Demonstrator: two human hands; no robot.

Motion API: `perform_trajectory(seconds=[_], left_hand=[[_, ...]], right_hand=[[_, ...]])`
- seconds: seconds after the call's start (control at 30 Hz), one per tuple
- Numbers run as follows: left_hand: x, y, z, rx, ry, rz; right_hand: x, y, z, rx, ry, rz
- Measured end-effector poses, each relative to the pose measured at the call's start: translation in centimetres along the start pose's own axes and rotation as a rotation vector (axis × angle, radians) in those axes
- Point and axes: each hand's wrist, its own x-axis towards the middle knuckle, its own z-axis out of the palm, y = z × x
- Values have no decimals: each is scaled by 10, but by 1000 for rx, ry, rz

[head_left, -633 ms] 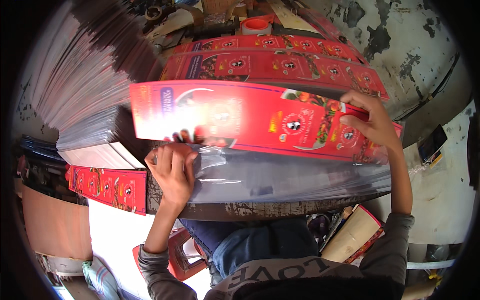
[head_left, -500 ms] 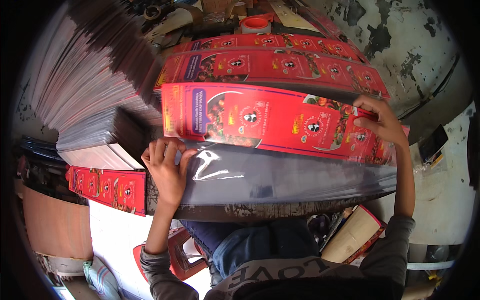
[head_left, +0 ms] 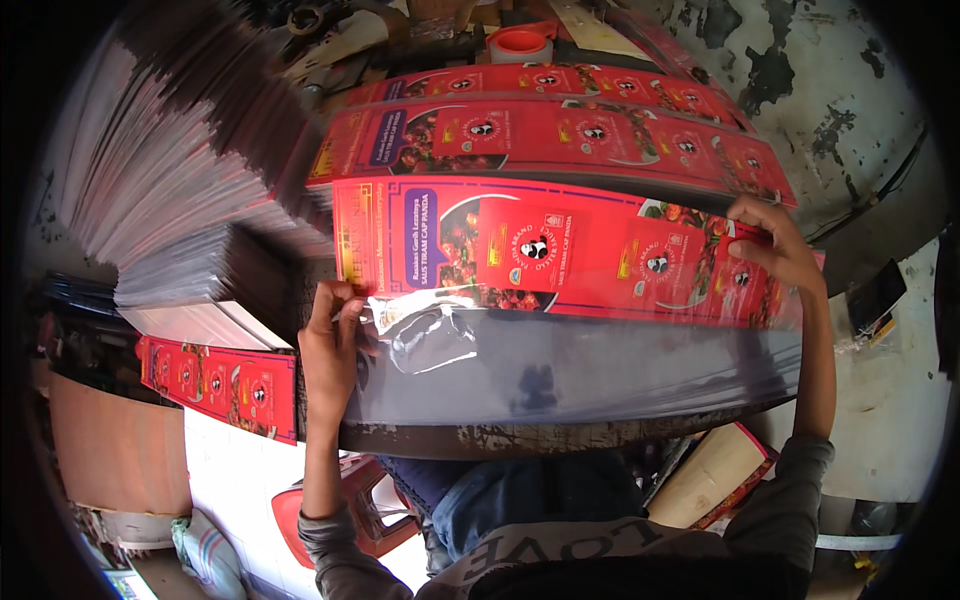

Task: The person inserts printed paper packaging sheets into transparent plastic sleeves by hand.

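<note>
A long red printed sheet (head_left: 590, 255), with food pictures and round emblems, lies across the stack of clear plastic sleeves (head_left: 600, 370) before me. My right hand (head_left: 775, 245) grips the sheet near its right end, thumb on its face and fingers at its upper edge. At the sheet's lower left corner my left hand (head_left: 333, 310) is closed in a pinch on the edge of the top sleeve, where the film shines and wrinkles. Part of the red sheet appears to lie under clear film toward the right; how far it goes in I cannot tell.
Behind are more red printed sheets (head_left: 540, 135) in rows and a red-cored tape roll (head_left: 520, 45). Tall stacks of sheets (head_left: 150, 150) lean at the left, near a red sheet (head_left: 220, 385) by the table edge. Below stands a red stool (head_left: 370, 510).
My left hand has closed from a looser curl into a pinch at the sleeve's corner. The red sheet's left end has come slightly right and down; my right hand has shifted slightly right.
</note>
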Motion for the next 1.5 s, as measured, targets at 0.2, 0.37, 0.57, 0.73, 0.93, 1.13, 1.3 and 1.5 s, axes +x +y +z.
perform_trajectory(seconds=[0.2, 0.37, 0.57, 0.73, 0.93, 1.13, 1.3, 1.5], left_hand=[[-5, 8, -6, -474, -287, -175], [-6, 11, -6, -493, -151, -250], [-2, 4, -9, -671, -136, -322], [-3, -1, -7, -740, -91, -301], [-2, -3, -6, -732, -154, -268], [-4, 1, -3, -730, -146, -265], [-7, 6, -2, -790, -219, -274], [-7, -2, -4, -784, -238, -230]], right_hand=[[0, 3, 0, -36, 4, 26], [-1, 3, -6, 70, 24, 32], [-1, 4, -4, -10, 16, 48], [0, 1, -1, -65, -33, 13], [12, -21, 11, -76, -56, -68], [45, -48, 63, 19, -123, -96], [54, -82, 112, -56, -9, -50], [53, -77, 120, -347, 187, -303]])
